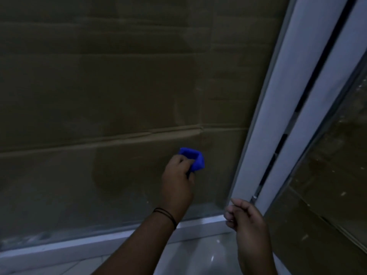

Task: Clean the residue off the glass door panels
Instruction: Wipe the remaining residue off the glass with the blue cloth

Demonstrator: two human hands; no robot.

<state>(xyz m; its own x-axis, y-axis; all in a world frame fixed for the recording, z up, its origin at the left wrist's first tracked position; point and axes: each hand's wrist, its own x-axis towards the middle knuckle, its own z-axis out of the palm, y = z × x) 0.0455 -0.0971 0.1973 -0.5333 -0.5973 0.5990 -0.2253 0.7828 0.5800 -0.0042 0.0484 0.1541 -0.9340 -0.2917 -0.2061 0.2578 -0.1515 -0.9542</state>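
The left glass door panel [119, 86] fills most of the view, cardboard [228, 92] showing behind it, likely masking. Right of it stands the white door frame [278, 120], then a 2nd glass panel [327, 165] speckled with residue. The left hand [176, 179] has its grip curled round a folded blue cloth [193, 158], pressing it low on the left panel, apparently to wipe. The right hand [248, 221] hangs loosely curled by the frame's foot, holding nothing. No containers show.

Blue cloth [195, 159] partly hidden under the left hand [176, 181], both forearms cut off by the bottom edge, right glass panel [327, 175] cut off at the right edge, cardboard behind the glass dim and blurred
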